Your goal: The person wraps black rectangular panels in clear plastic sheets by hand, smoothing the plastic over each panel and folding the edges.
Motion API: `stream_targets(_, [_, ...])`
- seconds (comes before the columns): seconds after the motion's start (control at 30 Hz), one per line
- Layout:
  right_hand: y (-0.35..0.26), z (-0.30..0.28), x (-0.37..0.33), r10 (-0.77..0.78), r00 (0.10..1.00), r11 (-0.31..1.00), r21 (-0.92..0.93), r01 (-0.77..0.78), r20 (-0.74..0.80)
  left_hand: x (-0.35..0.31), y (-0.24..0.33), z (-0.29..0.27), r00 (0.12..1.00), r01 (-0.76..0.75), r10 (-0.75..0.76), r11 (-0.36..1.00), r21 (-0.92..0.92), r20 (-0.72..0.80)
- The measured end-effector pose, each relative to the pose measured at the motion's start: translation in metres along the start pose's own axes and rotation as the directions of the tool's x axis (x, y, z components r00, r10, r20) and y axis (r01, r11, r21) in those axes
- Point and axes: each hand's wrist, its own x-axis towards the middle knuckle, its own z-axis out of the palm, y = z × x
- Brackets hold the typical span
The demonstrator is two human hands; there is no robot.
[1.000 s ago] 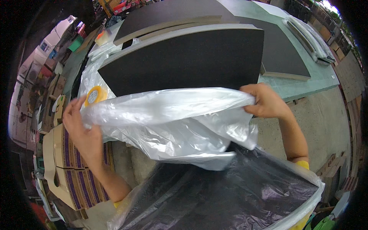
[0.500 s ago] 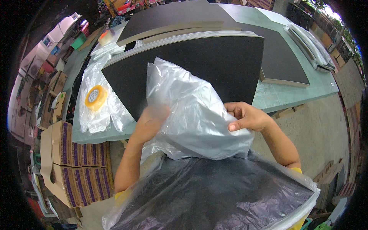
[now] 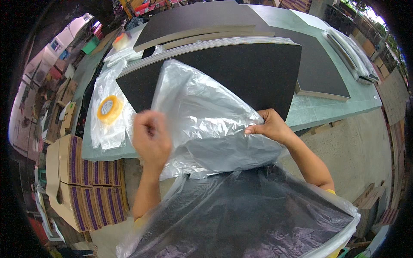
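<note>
A clear plastic bag [image 3: 206,116] stands bunched and creased in front of me. Its lower part covers a dark flat panel [image 3: 241,210] close against my body. My right hand [image 3: 273,127] pinches the right side of the loose plastic between thumb and fingers. Beside the bag's left edge, my left hand [image 3: 151,137] has curled fingers; motion blurs them, and what they grip cannot be made out. Behind the bag, black boards [image 3: 245,64] with pale edges lie on the green table; the plastic hides part of them.
A roll of yellow tape [image 3: 109,109] lies on folded plastic [image 3: 101,137] at the table's left. More dark boards [image 3: 320,71] lie farther back on the green table [image 3: 318,112]. Flattened cartons [image 3: 88,185] stack at lower left; wrapped panels [image 3: 350,56] lie at far right.
My left hand has moved left and slightly outward. The bag's upper part has spread flatter and wider to the left. My right hand, still pinching, has shifted slightly left and up.
</note>
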Motion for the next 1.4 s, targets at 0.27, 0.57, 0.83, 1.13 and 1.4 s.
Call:
stream_targets(0.27, [0.005,-0.005,0.002,-0.125,0.973,0.980,0.179,0.089,0.196,0.005,0.007,0.042,0.917,-0.053,0.123,0.980,-0.190,0.380])
stream_targets(0.57, [-0.011,-0.007,0.000,-0.165,0.973,0.976,0.168,0.138,0.159,0.007,0.002,0.039,0.897,-0.015,0.085,0.987,-0.162,0.433])
stream_targets(0.83, [-0.007,0.052,0.009,-0.185,0.980,0.950,0.266,0.161,0.068,-0.025,0.042,0.061,0.828,0.214,0.002,0.924,-0.318,0.561])
stream_targets(1.13, [-0.024,0.012,0.003,-0.202,0.977,0.968,0.167,0.188,0.071,-0.021,0.030,0.052,0.789,0.502,-0.141,0.709,-0.495,0.598])
stream_targets(1.4, [-0.024,0.030,-0.001,-0.090,0.967,0.965,0.263,0.024,0.239,-0.027,0.032,0.056,0.753,0.344,0.050,0.820,-0.458,0.656])
